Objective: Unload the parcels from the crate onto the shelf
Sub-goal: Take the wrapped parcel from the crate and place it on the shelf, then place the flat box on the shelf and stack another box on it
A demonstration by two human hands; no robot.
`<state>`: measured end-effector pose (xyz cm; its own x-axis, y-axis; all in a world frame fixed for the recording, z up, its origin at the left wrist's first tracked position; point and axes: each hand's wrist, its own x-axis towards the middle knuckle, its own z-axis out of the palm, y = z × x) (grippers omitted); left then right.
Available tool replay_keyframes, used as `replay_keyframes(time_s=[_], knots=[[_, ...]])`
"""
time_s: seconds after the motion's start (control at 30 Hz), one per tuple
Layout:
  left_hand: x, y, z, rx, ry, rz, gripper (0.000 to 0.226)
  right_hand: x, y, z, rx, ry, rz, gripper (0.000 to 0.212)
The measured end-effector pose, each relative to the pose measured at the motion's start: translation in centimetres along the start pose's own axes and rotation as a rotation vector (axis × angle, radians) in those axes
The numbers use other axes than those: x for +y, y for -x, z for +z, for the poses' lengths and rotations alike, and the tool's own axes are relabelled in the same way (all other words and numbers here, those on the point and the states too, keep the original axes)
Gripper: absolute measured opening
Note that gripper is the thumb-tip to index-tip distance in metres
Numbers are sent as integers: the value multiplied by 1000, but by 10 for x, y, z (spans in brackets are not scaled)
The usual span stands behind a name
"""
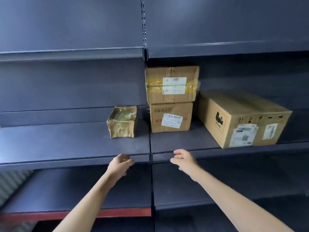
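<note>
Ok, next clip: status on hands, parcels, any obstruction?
Left hand and right hand open, holding nothing, at the shelf edge. Four parcels shelved; taped box stacked on labelled box. Crate out of view. No obstruction seen.

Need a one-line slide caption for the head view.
Both hands, left and right, empty at the shelf edge; four parcels already placed.

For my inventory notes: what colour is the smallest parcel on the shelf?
Golden yellow-brown, wrapped in shiny tape; head view.
</note>
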<state>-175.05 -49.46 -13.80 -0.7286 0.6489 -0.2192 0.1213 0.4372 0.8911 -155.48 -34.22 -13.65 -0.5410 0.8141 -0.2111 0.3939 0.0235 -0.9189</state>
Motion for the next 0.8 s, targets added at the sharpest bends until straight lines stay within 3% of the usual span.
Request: replay_keyframes(time_s=[0.3, 0.43, 0.63, 0.8], knots=[[-53, 105, 96, -50, -199, -99, 11, 126, 80, -71, -41, 63, 172, 38], [-91, 125, 123, -117, -369, -163, 34, 184, 92, -75, -97, 89, 245, 43], [-144, 148, 150, -218, -595, -186, 35, 258, 116, -69, -200, 293, 307, 52], [-191, 160, 164, -333, -719, -197, 41, 300, 128, -54, -257, 310, 385, 54]])
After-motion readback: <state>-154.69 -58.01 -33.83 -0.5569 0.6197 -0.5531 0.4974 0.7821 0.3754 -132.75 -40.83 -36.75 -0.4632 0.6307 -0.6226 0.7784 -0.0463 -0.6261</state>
